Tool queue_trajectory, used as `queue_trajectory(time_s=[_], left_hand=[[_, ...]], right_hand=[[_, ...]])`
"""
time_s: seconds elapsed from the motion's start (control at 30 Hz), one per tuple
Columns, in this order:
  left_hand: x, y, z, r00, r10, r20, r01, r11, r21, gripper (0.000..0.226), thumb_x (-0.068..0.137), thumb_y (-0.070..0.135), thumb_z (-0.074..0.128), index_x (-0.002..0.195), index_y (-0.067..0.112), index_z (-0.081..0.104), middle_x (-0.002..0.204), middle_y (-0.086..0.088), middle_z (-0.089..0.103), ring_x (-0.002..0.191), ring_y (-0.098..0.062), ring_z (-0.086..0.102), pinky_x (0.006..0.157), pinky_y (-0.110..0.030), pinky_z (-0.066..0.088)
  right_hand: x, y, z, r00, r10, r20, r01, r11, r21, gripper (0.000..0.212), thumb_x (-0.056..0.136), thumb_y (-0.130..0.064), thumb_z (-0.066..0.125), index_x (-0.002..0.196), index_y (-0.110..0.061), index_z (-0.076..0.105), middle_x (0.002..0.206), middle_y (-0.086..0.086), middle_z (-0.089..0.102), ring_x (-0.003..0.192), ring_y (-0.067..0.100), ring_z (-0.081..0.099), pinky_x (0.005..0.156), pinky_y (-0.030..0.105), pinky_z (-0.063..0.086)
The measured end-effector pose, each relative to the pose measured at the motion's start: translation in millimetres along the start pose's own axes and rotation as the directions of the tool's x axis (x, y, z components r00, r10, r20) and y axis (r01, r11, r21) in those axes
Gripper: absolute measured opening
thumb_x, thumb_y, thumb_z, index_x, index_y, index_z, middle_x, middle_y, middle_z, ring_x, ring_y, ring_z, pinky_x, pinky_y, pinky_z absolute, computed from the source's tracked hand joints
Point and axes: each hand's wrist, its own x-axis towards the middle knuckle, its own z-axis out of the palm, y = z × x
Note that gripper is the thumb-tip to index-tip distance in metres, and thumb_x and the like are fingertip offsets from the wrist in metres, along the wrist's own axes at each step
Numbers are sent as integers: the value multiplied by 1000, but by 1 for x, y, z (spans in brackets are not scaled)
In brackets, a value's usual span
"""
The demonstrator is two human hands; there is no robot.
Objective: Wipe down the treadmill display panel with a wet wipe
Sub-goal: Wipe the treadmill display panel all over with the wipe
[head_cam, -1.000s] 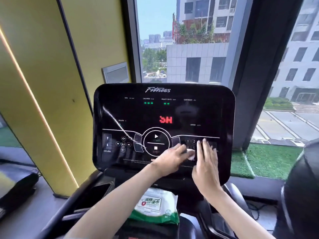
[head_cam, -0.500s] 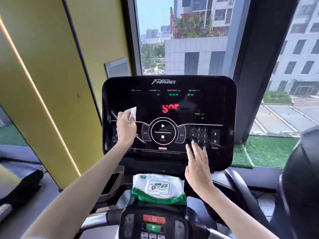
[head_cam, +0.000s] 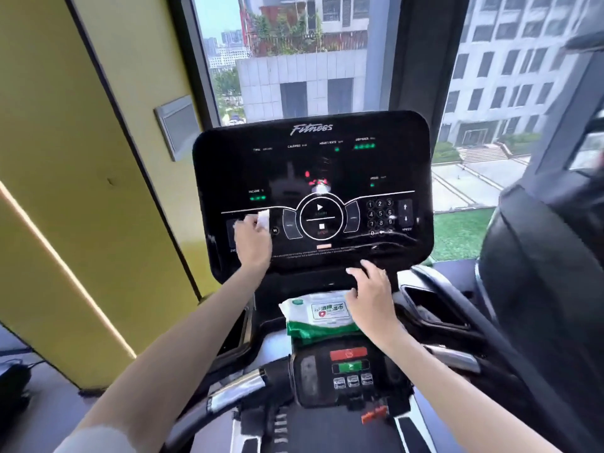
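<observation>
The black glossy treadmill display panel (head_cam: 327,165) stands upright ahead of me, with lit green and red readouts and a round start/stop control in the middle. My left hand (head_cam: 251,240) grips a folded white wet wipe (head_cam: 263,218) and presses it against the panel's lower left, by the incline buttons. My right hand (head_cam: 369,295) hovers with loosely bent fingers just under the panel's bottom edge, over the right end of the wipe pack; contact is unclear. Wet streaks show at the panel's lower right.
A green and white wet wipe pack (head_cam: 313,317) lies on the console shelf below the panel. Beneath it is a control block with red and green buttons (head_cam: 349,361). A yellow wall (head_cam: 65,158) stands left, windows behind, a black machine part (head_cam: 539,273) on the right.
My left hand carried the wipe from beside the keypad to the panel's left side, then a little lower. My right hand slid off the panel face to below its bottom edge.
</observation>
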Motion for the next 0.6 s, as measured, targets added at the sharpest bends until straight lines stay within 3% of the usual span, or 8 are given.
queue_trajectory(time_s=[0.2, 0.43, 0.6], left_hand=[[-13, -9, -17, 1000, -9, 4, 9, 1000, 10, 26, 82, -2, 37, 94, 3, 60, 102, -21, 59, 83, -29, 54, 69, -32, 39], [-37, -16, -15, 992, 81, 97, -94, 986, 135, 27, 88, -1, 39, 107, 1, 59, 106, -21, 52, 91, -33, 52, 75, -35, 42], [-17, -1, -7, 992, 126, 21, -128, 981, 148, 25, 90, 1, 40, 104, 4, 59, 105, -14, 52, 84, -22, 49, 69, -30, 39]], right_hand=[[-16, 12, -14, 982, 28, 186, 2, 988, -158, 47, 89, -15, 48, 135, -14, 42, 146, 7, 34, 133, 24, 29, 113, 36, 15], [-8, 4, -3, 927, -47, 372, 126, 973, -193, 65, 91, -15, 47, 148, -13, 14, 156, 11, 9, 143, 23, 9, 116, 42, 8], [9, -7, 12, 910, -48, 411, 144, 968, -205, 74, 91, -17, 48, 149, -12, 2, 157, 14, -1, 144, 25, 2, 116, 43, 4]])
